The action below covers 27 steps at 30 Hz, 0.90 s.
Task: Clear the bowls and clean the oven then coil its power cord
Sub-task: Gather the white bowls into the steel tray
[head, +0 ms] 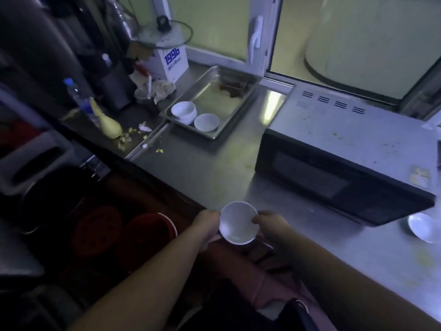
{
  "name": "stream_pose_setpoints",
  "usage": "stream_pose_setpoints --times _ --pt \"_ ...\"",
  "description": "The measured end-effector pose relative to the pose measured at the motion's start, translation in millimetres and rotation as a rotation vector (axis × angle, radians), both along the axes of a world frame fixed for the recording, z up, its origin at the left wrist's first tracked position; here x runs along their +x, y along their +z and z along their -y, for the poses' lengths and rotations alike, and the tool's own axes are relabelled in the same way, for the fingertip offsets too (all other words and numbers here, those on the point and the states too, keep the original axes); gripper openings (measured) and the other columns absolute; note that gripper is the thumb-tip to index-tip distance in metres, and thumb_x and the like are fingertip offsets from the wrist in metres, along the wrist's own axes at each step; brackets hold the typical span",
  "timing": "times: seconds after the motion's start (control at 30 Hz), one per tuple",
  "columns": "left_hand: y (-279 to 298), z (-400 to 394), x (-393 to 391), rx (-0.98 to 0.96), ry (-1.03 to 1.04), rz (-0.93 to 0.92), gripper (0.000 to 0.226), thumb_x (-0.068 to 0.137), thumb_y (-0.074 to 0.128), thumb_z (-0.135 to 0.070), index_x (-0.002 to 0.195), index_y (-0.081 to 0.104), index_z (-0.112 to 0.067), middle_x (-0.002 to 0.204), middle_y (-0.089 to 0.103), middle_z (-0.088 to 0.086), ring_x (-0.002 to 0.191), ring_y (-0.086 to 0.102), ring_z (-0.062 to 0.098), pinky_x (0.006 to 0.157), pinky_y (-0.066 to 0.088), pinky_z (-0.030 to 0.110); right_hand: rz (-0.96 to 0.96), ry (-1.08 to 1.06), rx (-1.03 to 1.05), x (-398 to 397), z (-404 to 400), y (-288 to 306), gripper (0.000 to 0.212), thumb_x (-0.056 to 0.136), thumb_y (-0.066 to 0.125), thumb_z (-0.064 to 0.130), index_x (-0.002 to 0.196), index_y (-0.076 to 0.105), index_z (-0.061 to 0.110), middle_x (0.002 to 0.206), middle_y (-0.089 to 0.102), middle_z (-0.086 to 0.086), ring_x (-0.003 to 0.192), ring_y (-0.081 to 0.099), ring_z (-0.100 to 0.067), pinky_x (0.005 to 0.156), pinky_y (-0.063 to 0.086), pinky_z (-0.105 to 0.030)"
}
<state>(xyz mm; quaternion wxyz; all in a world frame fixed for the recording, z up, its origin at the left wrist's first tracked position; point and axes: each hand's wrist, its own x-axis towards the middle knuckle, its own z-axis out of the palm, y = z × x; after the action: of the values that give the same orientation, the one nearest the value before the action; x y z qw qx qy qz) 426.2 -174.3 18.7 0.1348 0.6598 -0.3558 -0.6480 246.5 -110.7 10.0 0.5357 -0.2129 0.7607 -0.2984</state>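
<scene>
Head view: left hand (206, 226) and right hand (269, 223) grip one white bowl (238, 223) by opposite rims, above the counter edge. Advice: keep level, carry to tray (229, 130) beside two bowls (194, 115); oven (346, 149) right.

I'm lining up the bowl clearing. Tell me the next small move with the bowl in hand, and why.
Probably carry the held bowl forward and left and set it in the metal tray. Both the left hand and the right hand grip its rim, and the tray already holds other white bowls, with bare room beside them. Another bowl waits by the oven.
</scene>
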Motion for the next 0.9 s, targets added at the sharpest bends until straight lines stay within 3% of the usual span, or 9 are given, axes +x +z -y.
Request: stream_pose_setpoints --times 0.07,0.2,0.3,0.47,0.67,0.9 --pt "4 10 27 -0.001 0.034 0.001 0.018 0.095 0.060 -0.018 0.103 0.076 -0.016 0.103 0.076 0.005 0.096 0.072 0.020 0.082 0.064 0.040 -0.032 0.053 0.002 26 16 1 0.014 0.088 0.065 0.011 0.101 0.071 0.011 0.081 0.064 -0.015 0.067 0.059 -0.029 0.062 0.053 -0.036" --pt "9 26 69 0.015 0.100 -0.020 0.018 0.092 0.061 -0.017 0.098 0.078 -0.018 0.099 0.077 0.004 0.095 0.072 0.019 0.085 0.063 0.042 -0.042 0.133 0.010 63 47 1 0.027 0.079 0.064 0.018 0.103 0.074 0.011 0.058 0.056 -0.008 0.051 0.053 -0.026 0.058 0.049 -0.038" --pt "12 40 88 0.027 0.136 -0.033 0.019 0.092 0.061 -0.017 0.099 0.078 -0.019 0.097 0.077 0.002 0.092 0.071 0.017 0.088 0.063 0.039 -0.043 0.159 0.012 80 69 8 0.015 0.082 0.065 0.016 0.094 0.074 0.013 0.063 0.059 -0.009 0.053 0.054 -0.026 0.057 0.048 -0.036" --pt "14 72 100 0.027 0.188 -0.027 0.016 0.092 0.063 -0.017 0.098 0.078 -0.018 0.101 0.078 0.002 0.096 0.073 0.019 0.086 0.063 0.038 0.042 0.116 0.015 93 104 5 0.031 0.064 0.063 0.023 0.090 0.075 0.012 0.076 0.060 -0.015 0.061 0.055 -0.027 0.060 0.049 -0.037" --pt "15 127 91 0.009 0.191 0.021 0.018 0.091 0.064 -0.020 0.104 0.076 -0.018 0.105 0.077 0.003 0.100 0.072 0.021 0.077 0.064 0.035 0.128 0.159 -0.023 80 156 10 0.014 0.088 0.060 0.011 0.096 0.071 0.012 0.081 0.058 -0.012 0.068 0.053 -0.027 0.063 0.045 -0.035" --pt "32 196 56 -0.045 0.135 0.036 0.014 0.093 0.062 -0.015 0.098 0.074 -0.014 0.101 0.074 0.012 0.094 0.072 0.028 0.074 0.064 0.035 0.209 0.102 -0.057 45 221 23 0.011 0.092 0.058 0.007 0.099 0.066 0.009 0.089 0.054 -0.018 0.074 0.048 -0.029 0.071 0.041 -0.038"
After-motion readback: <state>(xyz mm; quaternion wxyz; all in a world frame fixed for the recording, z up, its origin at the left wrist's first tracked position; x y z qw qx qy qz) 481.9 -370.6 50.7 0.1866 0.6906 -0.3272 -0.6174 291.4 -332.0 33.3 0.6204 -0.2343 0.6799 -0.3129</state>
